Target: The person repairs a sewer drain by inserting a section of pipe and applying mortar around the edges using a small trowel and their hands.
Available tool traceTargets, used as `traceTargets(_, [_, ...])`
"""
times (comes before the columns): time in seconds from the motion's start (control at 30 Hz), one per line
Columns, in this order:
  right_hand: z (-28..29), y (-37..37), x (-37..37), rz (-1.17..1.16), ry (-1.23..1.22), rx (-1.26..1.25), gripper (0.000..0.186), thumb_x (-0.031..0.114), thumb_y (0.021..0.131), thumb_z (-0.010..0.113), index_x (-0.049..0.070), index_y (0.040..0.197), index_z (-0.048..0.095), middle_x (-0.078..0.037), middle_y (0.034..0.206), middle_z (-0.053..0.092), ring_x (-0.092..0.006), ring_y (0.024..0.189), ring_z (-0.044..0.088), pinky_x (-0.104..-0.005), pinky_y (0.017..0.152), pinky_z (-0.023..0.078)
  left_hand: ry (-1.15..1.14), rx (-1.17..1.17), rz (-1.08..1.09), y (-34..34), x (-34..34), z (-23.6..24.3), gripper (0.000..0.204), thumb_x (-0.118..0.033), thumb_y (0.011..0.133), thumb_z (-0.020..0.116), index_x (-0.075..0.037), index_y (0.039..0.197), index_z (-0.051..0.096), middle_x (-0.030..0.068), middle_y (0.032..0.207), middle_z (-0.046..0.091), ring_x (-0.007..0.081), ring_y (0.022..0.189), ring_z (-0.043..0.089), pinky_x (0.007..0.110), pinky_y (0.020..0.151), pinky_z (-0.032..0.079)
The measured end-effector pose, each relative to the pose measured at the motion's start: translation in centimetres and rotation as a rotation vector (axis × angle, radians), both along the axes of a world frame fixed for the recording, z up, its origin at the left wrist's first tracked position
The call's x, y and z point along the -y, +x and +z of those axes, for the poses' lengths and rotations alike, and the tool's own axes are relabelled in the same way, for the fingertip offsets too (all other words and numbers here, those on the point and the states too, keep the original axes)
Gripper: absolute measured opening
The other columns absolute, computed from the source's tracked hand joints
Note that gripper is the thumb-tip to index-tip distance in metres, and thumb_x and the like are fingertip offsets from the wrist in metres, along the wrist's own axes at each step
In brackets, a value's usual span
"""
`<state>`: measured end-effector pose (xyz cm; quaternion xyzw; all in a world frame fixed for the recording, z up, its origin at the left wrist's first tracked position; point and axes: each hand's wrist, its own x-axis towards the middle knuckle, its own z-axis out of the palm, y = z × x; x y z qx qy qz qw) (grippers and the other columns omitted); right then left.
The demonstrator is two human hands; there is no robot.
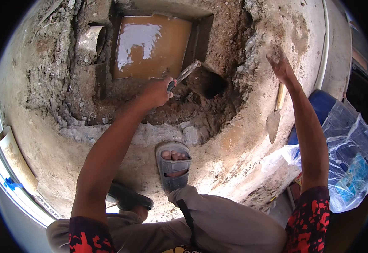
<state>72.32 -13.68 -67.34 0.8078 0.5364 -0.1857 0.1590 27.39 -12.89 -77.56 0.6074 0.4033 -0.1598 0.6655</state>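
Note:
My left hand (157, 92) is closed around the dark handle of a narrow metal hand tool (188, 72). The tool points up and right over the near edge of a square pit of muddy brown water (160, 46); its exact kind is unclear. Just right of its tip, a dark round hole (213, 84) opens in the dug earth. My right hand (280, 64), dirty and with fingers stretched out, is over the concrete right of the dug area. Close below it lies a pointed trowel (273, 122) with a wooden handle, its upper end hidden by the hand or wrist.
A pale pipe end (94, 40) juts from the broken ground left of the pit. Clear plastic sheeting (348, 147) lies by a blue container (321, 105) at right. Another pipe (16, 158) lies far left. My sandalled foot (173, 164) stands near the broken edge.

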Motion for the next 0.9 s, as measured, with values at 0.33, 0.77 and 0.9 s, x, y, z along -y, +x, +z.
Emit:
traceTargets(0.33, [-5.9, -6.9, -1.4, -0.461, 0.382, 0.340, 0.112, 0.082, 0.077, 0.048, 0.009, 0.154, 0.013, -0.032, 0.154, 0.015, -0.0486, 0.143, 0.014, -0.0629, 0.114, 0.012, 0.199, 0.001, -0.437, 10.9, 5.1, -9.1, 0.022, -0.016, 0.090, 0.055, -0.005, 0.104, 0.067, 0.0223, 0.101, 0.067, 0.0388, 0.097, 0.065, 0.049, 0.083, 0.052])
traceTargets(0.77, [-7.1, -4.8, -0.8, -0.323, 0.530, 0.332, 0.112, 0.076, 0.074, 0.058, 0.003, 0.151, 0.021, -0.031, 0.152, 0.022, -0.0468, 0.143, 0.019, -0.0633, 0.113, 0.014, 0.200, 0.140, -0.568, 17.3, 2.4, -13.5, 0.024, -0.014, 0.081, 0.065, 0.002, 0.099, 0.065, 0.0237, 0.096, 0.067, 0.0368, 0.093, 0.066, 0.046, 0.078, 0.052])
traceTargets(0.9, [-6.5, -7.2, -1.9, -0.328, 0.612, 0.349, 0.087, 0.050, 0.084, 0.067, 0.002, 0.147, 0.033, -0.028, 0.143, 0.042, -0.0423, 0.133, 0.040, -0.0452, 0.111, 0.031, 0.250, 0.106, -0.509, 15.7, 3.2, -17.2, 0.026, -0.019, 0.081, 0.070, 0.001, 0.097, 0.067, 0.0209, 0.096, 0.068, 0.0355, 0.096, 0.065, 0.046, 0.081, 0.052])
